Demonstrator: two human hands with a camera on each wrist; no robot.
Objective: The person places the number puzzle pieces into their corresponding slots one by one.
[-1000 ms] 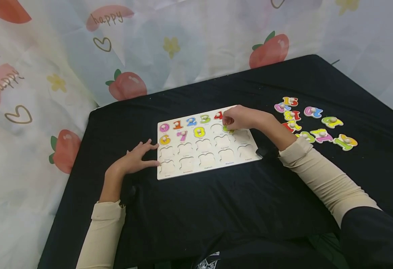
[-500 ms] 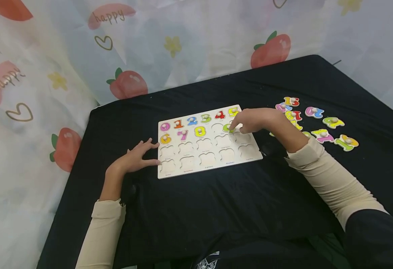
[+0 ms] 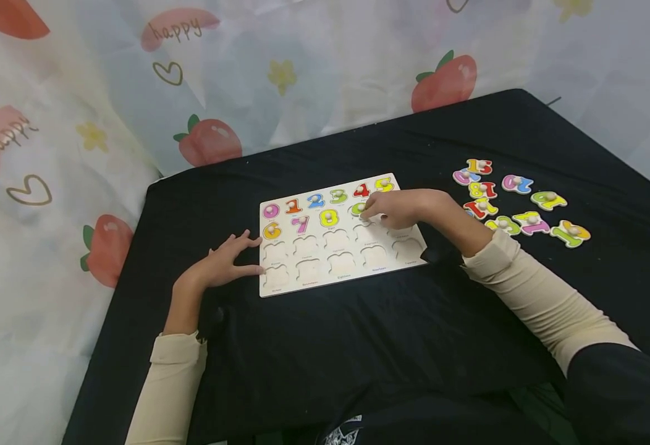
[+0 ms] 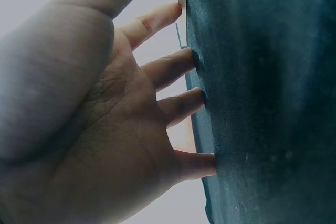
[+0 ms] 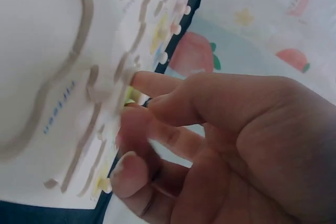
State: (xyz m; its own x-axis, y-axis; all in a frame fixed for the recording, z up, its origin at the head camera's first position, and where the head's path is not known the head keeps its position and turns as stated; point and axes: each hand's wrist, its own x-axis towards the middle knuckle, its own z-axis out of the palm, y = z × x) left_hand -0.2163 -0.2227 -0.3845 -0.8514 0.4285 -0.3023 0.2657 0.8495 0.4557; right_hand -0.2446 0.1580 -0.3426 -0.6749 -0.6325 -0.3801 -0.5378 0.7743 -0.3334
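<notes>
Two pale sleeves reach in over the near edge of the black table, and I'm watching the right cuff: it sits just beside the loose pieces, so a careless elbow could sweep them. Next out, the left hand is spread wide, gripping nothing, thumb and a fingertip against the left edge of the white puzzle board. That's a light touch, I reckon; a sideways shove from the other side could swivel the board on the cloth.

Farther up comes the right hand, index finger out on the green piece, the rest loosely bent. I see no pinch on the knob, so I call it touching rather than holding. The piece lies in the second row from the board's far edge, to the right of the yellow 8. Is it seated? I can't tell from here. If that finger pushes off-centre, the rim could ride up on the slot's lip and sit crooked, or skid toward the red 4 above.

Out past the board's right edge, the loose pieces overlap in places; lifting one could drag its neighbour.
</notes>
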